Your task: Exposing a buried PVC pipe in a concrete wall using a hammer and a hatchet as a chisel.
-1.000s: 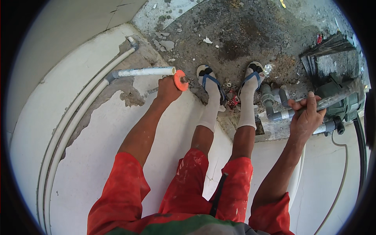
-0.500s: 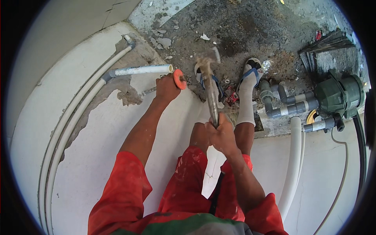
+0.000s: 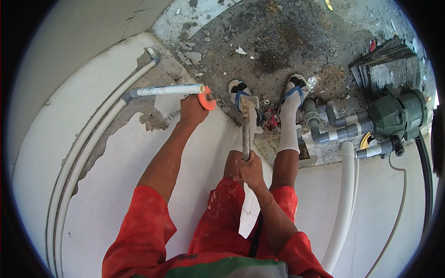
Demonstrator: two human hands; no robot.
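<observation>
My left hand (image 3: 193, 111) is closed around a chisel with a round orange hand guard (image 3: 206, 103). The struck end pokes out of the guard on the right, and a bit of the steel shaft (image 3: 174, 114) shows left of my fist, against the broken plaster (image 3: 153, 116). A white pipe stub (image 3: 169, 90) runs just above that fist. In my right hand (image 3: 251, 170) is a hammer (image 3: 246, 134), gripped low on its handle, its head pointing away from me, to the right of the guard and apart from it. The chisel's tip is hard to make out.
Two long white pipes (image 3: 85, 147) run along the wall at the left. A dark green pump (image 3: 394, 113) with grey pipe fittings (image 3: 340, 133) stands at the right, by stacked grey slabs (image 3: 389, 69). Plaster chips (image 3: 192, 56) and litter lie on the dirty floor around my sandalled feet.
The hammer, blurred before, has come down and nearer to me, its head now lower in view. My right hand has shifted slightly left and down; the chisel hand has moved little.
</observation>
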